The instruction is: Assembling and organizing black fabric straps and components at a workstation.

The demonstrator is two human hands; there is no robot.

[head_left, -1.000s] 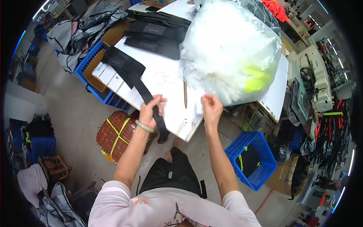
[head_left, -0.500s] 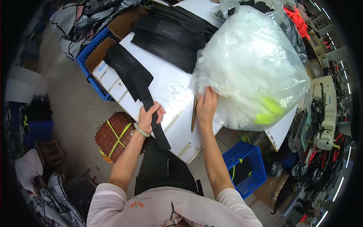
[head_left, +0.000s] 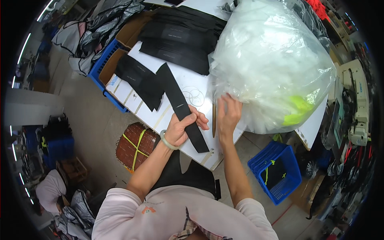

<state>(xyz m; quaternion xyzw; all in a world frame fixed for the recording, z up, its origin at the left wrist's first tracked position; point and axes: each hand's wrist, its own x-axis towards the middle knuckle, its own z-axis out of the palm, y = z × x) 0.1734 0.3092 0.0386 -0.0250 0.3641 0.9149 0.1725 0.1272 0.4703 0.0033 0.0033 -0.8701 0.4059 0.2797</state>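
My left hand (head_left: 182,129) is closed around a flat black fabric strip (head_left: 179,94), thumb on top. The strip slants over the white table (head_left: 168,120), lifted off the stack of black pieces (head_left: 140,78) on its left side. My right hand (head_left: 229,116) is at the near-left edge of a big clear plastic bag (head_left: 272,68) filled with white stuff and something neon yellow. Its fingers are bent together at the bag's edge; what they pinch, if anything, is hidden. Close beside that hand lies a narrow brown, pointed tool (head_left: 214,120). Loops of thin thread (head_left: 193,97) rest between the hands.
More black fabric pieces (head_left: 176,36) cover the far part of the table. A blue crate with cardboard (head_left: 106,60) stands at its left; another blue crate (head_left: 276,172) is on the floor to the right. A brown stool seat (head_left: 136,146) sits near the left corner. A sewing machine (head_left: 356,100) is at the right.
My left hand has drawn the black strip away from the left stack, moving right and swinging its far end free. My right hand stays by the bag's edge. The whole view has shifted slightly.
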